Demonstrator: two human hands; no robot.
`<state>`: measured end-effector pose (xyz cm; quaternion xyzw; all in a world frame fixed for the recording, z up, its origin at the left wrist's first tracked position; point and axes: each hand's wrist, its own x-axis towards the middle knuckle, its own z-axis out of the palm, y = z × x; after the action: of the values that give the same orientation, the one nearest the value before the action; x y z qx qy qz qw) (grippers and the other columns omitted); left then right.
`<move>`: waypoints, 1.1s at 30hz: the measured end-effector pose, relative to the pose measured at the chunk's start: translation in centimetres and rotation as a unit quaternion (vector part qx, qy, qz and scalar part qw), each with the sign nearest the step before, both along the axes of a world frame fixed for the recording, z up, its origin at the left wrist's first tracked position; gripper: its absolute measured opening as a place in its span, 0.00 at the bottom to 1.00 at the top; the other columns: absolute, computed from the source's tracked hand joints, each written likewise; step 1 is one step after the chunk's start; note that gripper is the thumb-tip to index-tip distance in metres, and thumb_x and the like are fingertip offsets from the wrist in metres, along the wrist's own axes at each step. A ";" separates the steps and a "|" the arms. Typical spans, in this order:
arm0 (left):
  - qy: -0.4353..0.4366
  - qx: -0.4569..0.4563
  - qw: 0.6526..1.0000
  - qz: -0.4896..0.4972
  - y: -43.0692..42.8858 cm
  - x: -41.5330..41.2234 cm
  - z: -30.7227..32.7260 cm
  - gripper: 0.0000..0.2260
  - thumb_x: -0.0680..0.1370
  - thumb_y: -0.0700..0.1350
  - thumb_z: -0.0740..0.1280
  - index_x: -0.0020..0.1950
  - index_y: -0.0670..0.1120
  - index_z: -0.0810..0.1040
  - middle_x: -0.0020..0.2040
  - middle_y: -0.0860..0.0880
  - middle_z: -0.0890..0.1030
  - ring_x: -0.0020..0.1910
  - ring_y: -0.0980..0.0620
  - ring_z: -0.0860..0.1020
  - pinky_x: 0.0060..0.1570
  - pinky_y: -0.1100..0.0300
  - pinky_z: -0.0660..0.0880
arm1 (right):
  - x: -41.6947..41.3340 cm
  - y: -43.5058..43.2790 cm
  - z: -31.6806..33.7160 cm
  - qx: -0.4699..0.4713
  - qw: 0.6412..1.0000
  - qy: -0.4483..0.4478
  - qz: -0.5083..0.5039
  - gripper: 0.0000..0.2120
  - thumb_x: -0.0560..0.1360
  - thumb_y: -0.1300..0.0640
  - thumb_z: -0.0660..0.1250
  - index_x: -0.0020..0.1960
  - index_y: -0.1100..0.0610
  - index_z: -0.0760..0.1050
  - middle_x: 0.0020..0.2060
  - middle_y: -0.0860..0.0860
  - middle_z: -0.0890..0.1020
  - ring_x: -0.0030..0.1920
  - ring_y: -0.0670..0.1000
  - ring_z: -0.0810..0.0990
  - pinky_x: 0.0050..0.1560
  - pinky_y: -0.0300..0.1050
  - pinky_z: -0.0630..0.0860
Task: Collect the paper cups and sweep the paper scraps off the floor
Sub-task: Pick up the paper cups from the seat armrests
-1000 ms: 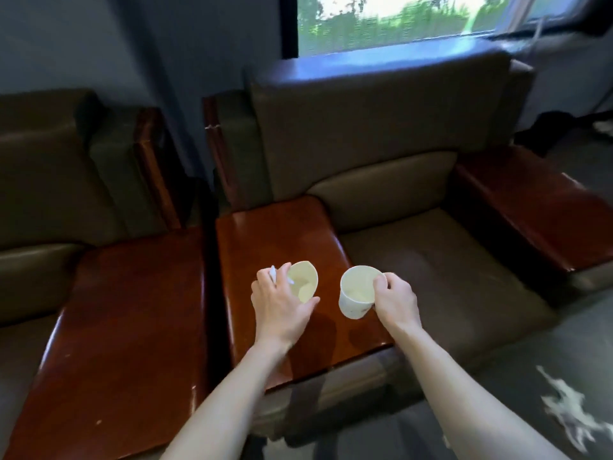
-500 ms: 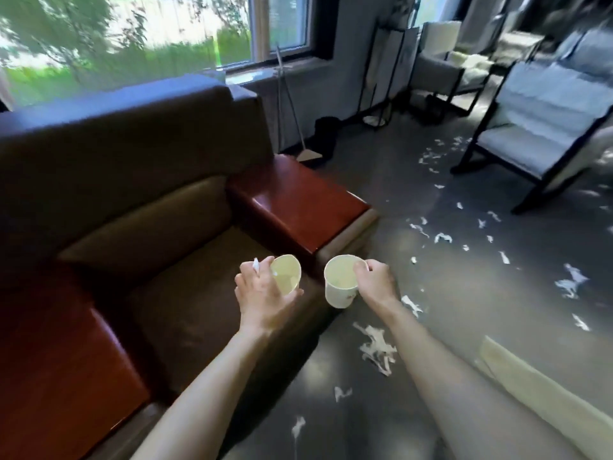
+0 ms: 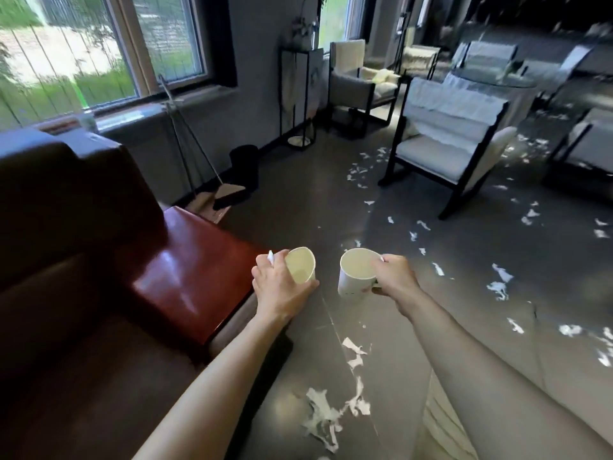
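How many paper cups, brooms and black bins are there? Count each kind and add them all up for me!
Paper cups: 2, the left cup in the left hand, the right cup in the right hand
Broom: 1, leaning under the window
Black bin: 1, behind the broom's head
Total: 4

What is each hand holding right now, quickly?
Left hand: grips a paper cup.
Right hand: grips a second paper cup.
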<state>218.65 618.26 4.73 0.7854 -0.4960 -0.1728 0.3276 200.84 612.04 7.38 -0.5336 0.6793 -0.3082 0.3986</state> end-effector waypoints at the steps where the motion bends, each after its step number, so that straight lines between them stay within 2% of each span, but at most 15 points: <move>1: 0.003 -0.002 1.000 -0.004 -3.2 -0.5 0.3 0.34 0.69 0.56 0.73 0.71 0.49 0.66 0.63 0.44 0.63 0.61 0.44 0.63 0.63 0.52 0.63 | -0.5 -2.9 0.4 -0.001 1.000 -0.001 -0.003 0.12 0.76 0.62 0.58 0.46 0.65 0.80 0.38 0.57 0.77 0.40 0.57 0.74 0.49 0.61 0.79; 5: -0.005 -0.014 1.000 -0.018 -14.9 -2.4 2.6 0.35 0.68 0.57 0.74 0.71 0.48 0.65 0.64 0.43 0.63 0.62 0.44 0.63 0.63 0.51 0.64 | -2.5 -13.9 2.6 -0.012 1.000 0.008 0.007 0.11 0.76 0.60 0.58 0.41 0.62 0.77 0.38 0.58 0.76 0.43 0.59 0.74 0.51 0.60 0.79; 8: -0.018 -0.024 0.999 -0.029 -22.5 -3.3 3.7 0.36 0.67 0.56 0.75 0.71 0.49 0.65 0.65 0.44 0.63 0.62 0.44 0.64 0.63 0.50 0.64 | -3.9 -21.4 3.6 -0.017 1.000 0.006 0.001 0.13 0.75 0.59 0.58 0.32 0.56 0.71 0.32 0.54 0.74 0.39 0.57 0.74 0.39 0.49 0.74; 10: -0.021 -0.033 0.999 -0.026 -27.9 -3.3 3.9 0.36 0.66 0.56 0.75 0.70 0.49 0.66 0.64 0.43 0.63 0.60 0.43 0.64 0.62 0.49 0.65 | -4.3 -26.8 3.5 -0.018 1.000 -0.007 -0.003 0.13 0.74 0.58 0.58 0.31 0.55 0.69 0.31 0.53 0.74 0.37 0.56 0.74 0.38 0.45 0.70; 15: -0.044 -0.029 0.999 0.009 -42.1 -2.4 2.5 0.37 0.64 0.56 0.77 0.69 0.49 0.67 0.63 0.43 0.65 0.58 0.44 0.65 0.59 0.50 0.68 | -2.9 -42.4 1.9 -0.015 0.999 -0.017 0.029 0.11 0.76 0.57 0.59 0.36 0.57 0.74 0.38 0.55 0.77 0.41 0.57 0.75 0.41 0.51 0.73; 17: -0.047 -0.029 0.998 0.028 -48.6 -1.8 2.1 0.38 0.65 0.57 0.77 0.70 0.49 0.67 0.64 0.43 0.65 0.60 0.43 0.65 0.60 0.49 0.67 | -1.7 -49.6 1.3 -0.019 0.998 -0.024 0.046 0.11 0.76 0.58 0.59 0.44 0.61 0.78 0.42 0.57 0.79 0.45 0.58 0.77 0.48 0.55 0.78; 19: -0.042 -0.029 0.997 0.051 -54.7 -1.0 2.2 0.38 0.65 0.57 0.76 0.71 0.48 0.66 0.64 0.43 0.64 0.60 0.43 0.65 0.60 0.49 0.67 | -0.2 -56.5 1.3 -0.021 0.997 -0.022 0.067 0.12 0.76 0.57 0.59 0.46 0.63 0.79 0.45 0.58 0.80 0.47 0.58 0.78 0.52 0.57 0.78; 22: -0.020 -0.043 0.995 0.086 -62.3 0.7 3.0 0.37 0.65 0.57 0.77 0.70 0.49 0.67 0.63 0.44 0.65 0.59 0.46 0.64 0.58 0.52 0.66 | 3.0 -66.0 2.1 -0.029 0.993 0.000 0.118 0.12 0.77 0.55 0.59 0.42 0.59 0.77 0.41 0.56 0.79 0.43 0.56 0.77 0.41 0.48 0.75; 23: -0.013 -0.043 0.994 0.098 -64.3 1.5 3.1 0.37 0.65 0.57 0.77 0.70 0.49 0.67 0.62 0.45 0.65 0.58 0.47 0.64 0.57 0.53 0.66 | 4.5 -68.6 2.3 -0.029 0.991 0.012 0.133 0.13 0.77 0.55 0.58 0.42 0.60 0.78 0.40 0.56 0.79 0.42 0.55 0.76 0.39 0.47 0.74; 25: -0.012 -0.053 0.991 0.119 -68.1 3.5 3.1 0.36 0.65 0.58 0.76 0.69 0.50 0.68 0.61 0.45 0.66 0.57 0.48 0.63 0.56 0.54 0.66 | 8.2 -73.2 2.3 -0.022 0.985 0.003 0.168 0.14 0.77 0.55 0.58 0.43 0.62 0.79 0.40 0.58 0.80 0.42 0.55 0.76 0.43 0.52 0.78; 28: -0.008 -0.061 0.983 0.172 -73.7 8.0 2.8 0.34 0.66 0.58 0.75 0.68 0.50 0.69 0.60 0.45 0.66 0.57 0.48 0.63 0.55 0.56 0.65 | 14.4 -79.2 1.7 -0.020 0.976 -0.008 0.218 0.11 0.76 0.55 0.58 0.40 0.57 0.76 0.41 0.54 0.80 0.43 0.54 0.77 0.43 0.49 0.77; 31: 0.014 -0.058 0.975 0.213 -79.7 13.6 1.8 0.34 0.68 0.57 0.75 0.70 0.49 0.68 0.61 0.44 0.64 0.60 0.46 0.63 0.58 0.56 0.63 | 20.3 -85.1 0.4 -0.005 0.963 -0.028 0.266 0.07 0.76 0.54 0.61 0.48 0.54 0.77 0.43 0.50 0.79 0.47 0.53 0.78 0.48 0.53 0.80; 33: 0.010 -0.061 0.974 0.220 -84.2 17.8 1.1 0.34 0.68 0.57 0.75 0.70 0.49 0.67 0.61 0.44 0.65 0.61 0.45 0.63 0.59 0.55 0.63 | 24.3 -89.4 -0.4 0.006 0.960 -0.044 0.277 0.10 0.75 0.53 0.63 0.53 0.55 0.77 0.46 0.51 0.80 0.50 0.54 0.79 0.52 0.56 0.80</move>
<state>236.47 534.02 5.82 0.8520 -0.3173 -0.0742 0.4097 225.14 522.64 7.01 -0.6843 0.4886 -0.2051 0.5010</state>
